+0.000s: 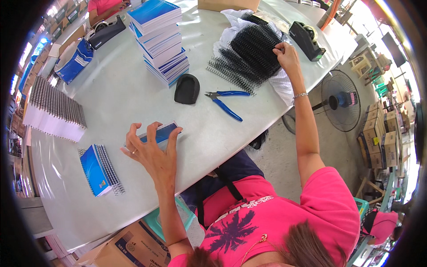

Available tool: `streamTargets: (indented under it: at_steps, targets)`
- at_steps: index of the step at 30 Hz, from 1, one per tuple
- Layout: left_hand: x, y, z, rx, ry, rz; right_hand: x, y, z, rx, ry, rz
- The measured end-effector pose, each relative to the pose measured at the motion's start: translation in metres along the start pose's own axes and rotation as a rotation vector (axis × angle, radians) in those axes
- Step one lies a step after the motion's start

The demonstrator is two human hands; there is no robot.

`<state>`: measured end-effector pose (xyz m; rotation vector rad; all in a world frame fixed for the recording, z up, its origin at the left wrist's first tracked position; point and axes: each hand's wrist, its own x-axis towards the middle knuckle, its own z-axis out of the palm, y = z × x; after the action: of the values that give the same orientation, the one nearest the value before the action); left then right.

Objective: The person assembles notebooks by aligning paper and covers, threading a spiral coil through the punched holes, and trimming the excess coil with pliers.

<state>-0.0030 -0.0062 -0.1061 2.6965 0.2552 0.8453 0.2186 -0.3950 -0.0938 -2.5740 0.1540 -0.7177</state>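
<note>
My left hand (156,153) spans a small blue booklet (167,133) on the table, thumb at its right edge and fingers over the left. My right hand (289,58) reaches to the far right, its thumb and fingers pinched at the edge of a pile of black spiral binding coils (255,49). The pile lies on white wrapping (222,42). Blue-handled cutting pliers (227,106) and a black oval pad (187,89) rest between my hands. At the left lie some spiral-bound blue notebooks (94,169).
A tall stack of blue-covered booklets (162,49) stands at the back. A bigger stack of coil-bound notebooks (55,113) is at far left. Tape dispensers (307,41) sit at both sides, with a blue pouch (73,62) at left. A fan (340,100) stands beyond the table edge; another person (104,9) sits opposite.
</note>
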Motion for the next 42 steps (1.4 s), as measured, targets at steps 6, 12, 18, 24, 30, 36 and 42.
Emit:
streamTargets:
  at_steps: [6, 12, 18, 24, 30, 36, 42]
  targets:
    - [0.002, 0.001, 0.006, -0.087, 0.06, -0.028, 0.008, 0.005, -0.005, 0.04, -0.113, 0.043]
    - [0.003, 0.002, 0.012, -0.052, 0.049, -0.037, -0.001, 0.004, 0.011, -0.219, 0.142, -0.038]
    - [0.003, 0.001, 0.015, -0.03, 0.085, 0.007, -0.012, -0.029, -0.019, 0.167, 0.16, -0.196]
    - [0.004, 0.001, 0.014, -0.02, 0.048, -0.018, -0.068, -0.107, -0.042, 0.943, -0.292, -0.073]
    - [0.003, -0.005, 0.016, -0.012, 0.066, 0.0, -0.114, -0.17, -0.026, 1.145, -0.632, -0.126]
    - [0.004, 0.0, 0.015, -0.022, 0.063, -0.004, -0.149, -0.201, -0.007, 0.772, -0.698, -0.376]
    - [0.003, 0.0, 0.016, -0.035, 0.078, 0.002, -0.16, -0.207, 0.002, 0.717, -0.749, -0.37]
